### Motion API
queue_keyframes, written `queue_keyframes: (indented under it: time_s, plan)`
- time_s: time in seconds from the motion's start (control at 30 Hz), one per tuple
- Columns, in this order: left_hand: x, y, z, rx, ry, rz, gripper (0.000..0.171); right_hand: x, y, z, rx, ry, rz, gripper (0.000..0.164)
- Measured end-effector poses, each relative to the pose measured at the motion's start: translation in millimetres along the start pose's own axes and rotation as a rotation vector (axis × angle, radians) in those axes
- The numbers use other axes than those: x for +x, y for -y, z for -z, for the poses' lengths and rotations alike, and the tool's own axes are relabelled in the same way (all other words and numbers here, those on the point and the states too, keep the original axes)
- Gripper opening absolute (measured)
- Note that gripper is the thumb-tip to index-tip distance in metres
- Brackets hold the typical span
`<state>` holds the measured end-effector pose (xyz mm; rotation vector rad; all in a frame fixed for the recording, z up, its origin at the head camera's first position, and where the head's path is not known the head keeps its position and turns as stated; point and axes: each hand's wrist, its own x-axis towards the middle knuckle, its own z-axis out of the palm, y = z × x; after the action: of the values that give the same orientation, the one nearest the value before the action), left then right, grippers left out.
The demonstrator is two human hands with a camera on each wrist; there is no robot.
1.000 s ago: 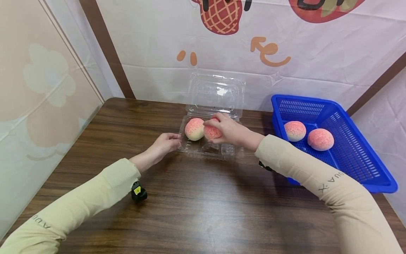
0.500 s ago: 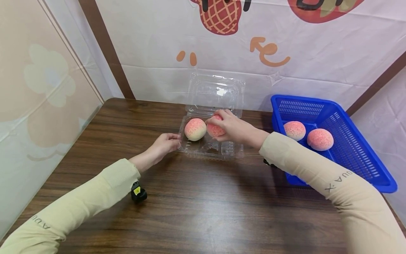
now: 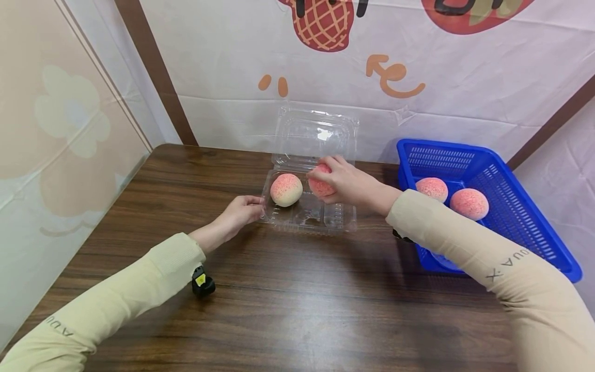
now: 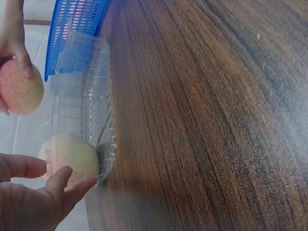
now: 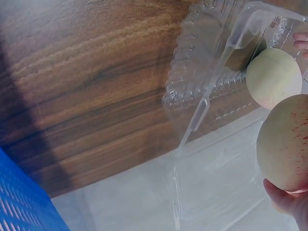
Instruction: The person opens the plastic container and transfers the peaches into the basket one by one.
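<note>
My right hand [image 3: 350, 185] grips a round pink-and-cream peach [image 3: 319, 182] from its right side. In the left wrist view, this held peach [image 4: 24, 91] hangs above the level of the box's rim. Below it stands a clear plastic clamshell box [image 3: 341, 219], its lid [image 3: 316, 132] tipped up at the back. Another peach [image 3: 286, 190] sits in the left part of the box. At the box's left edge my left hand [image 3: 239, 213] pinches the rim, with fingers [image 4: 79, 187] against the outer wall.
A blue perforated basket [image 3: 555, 258] stands on the right, holding a peach [image 3: 432, 189] and a second peach [image 3: 469, 203]; my right sleeve covers part of its near side. Behind the wooden table [image 3: 288, 310] hangs a printed white cloth [image 3: 223, 124], close to the raised lid.
My right hand has moved a little to the right and up with its peach, widening the gap to the peach in the box. The left hand has stayed at the box's edge.
</note>
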<state>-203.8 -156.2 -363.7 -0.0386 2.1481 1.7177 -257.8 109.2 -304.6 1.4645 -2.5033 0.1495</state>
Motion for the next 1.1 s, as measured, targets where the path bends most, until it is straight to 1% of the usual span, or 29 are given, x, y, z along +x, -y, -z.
queue_keyframes:
  time_s: [0.27,0.47,0.67,0.8,0.97,1.1]
  plan:
    - [0.2,0.6,0.1,-0.012,0.007,0.006,0.044,-1.0,-3.7,8.5,-0.047,0.004,0.001,0.052]
    - [0.1,0.7,0.2,-0.023,0.003,0.004,0.044,-2.6,-5.6,14.0,-0.083,-0.002,-0.006,0.048]
    - [1.8,3.0,-0.1,0.004,-0.003,-0.016,0.044,-3.5,-10.8,17.4,-0.130,-0.034,0.017,0.043]
    - [1.9,3.0,-0.1,0.007,-0.003,-0.021,0.044,-4.4,-13.7,21.1,-0.170,-0.035,0.036,0.047]
    - [1.2,2.6,0.0,0.007,-0.002,-0.021,0.044,-6.3,-16.0,26.1,-0.222,-0.002,0.028,0.056]
    - [1.2,2.4,0.0,0.009,-0.002,-0.022,0.044,-8.4,-18.5,29.6,-0.256,0.009,0.022,0.057]
